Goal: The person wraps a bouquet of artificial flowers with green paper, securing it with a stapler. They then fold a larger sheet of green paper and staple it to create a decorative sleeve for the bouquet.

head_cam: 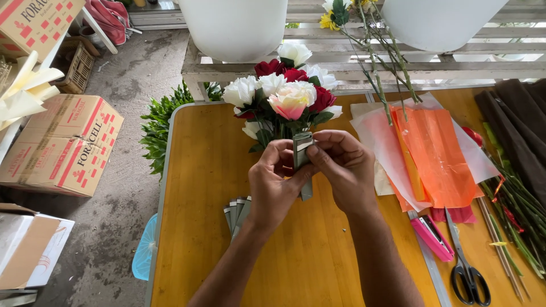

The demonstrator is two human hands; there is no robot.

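A bouquet point(287, 91) of white, red and pink roses lies over the yellow table point(199, 187), blooms pointing away from me. My left hand point(273, 185) grips the bundled stems just below the leaves. My right hand point(341, 170) pinches a grey-green folded strip point(301, 146) against the stems, right next to the left hand's fingers. The strip's lower end point(307, 190) sticks out under my hands. The stems are hidden by both hands.
More grey-green strips point(236, 213) lie under my left forearm. Orange and white wrapping sheets point(426, 153), a pink stapler point(431, 237), scissors point(466, 267) and loose stems point(512, 204) sit to the right. Cardboard boxes point(68, 142) and green foliage point(156, 131) stand on the left floor.
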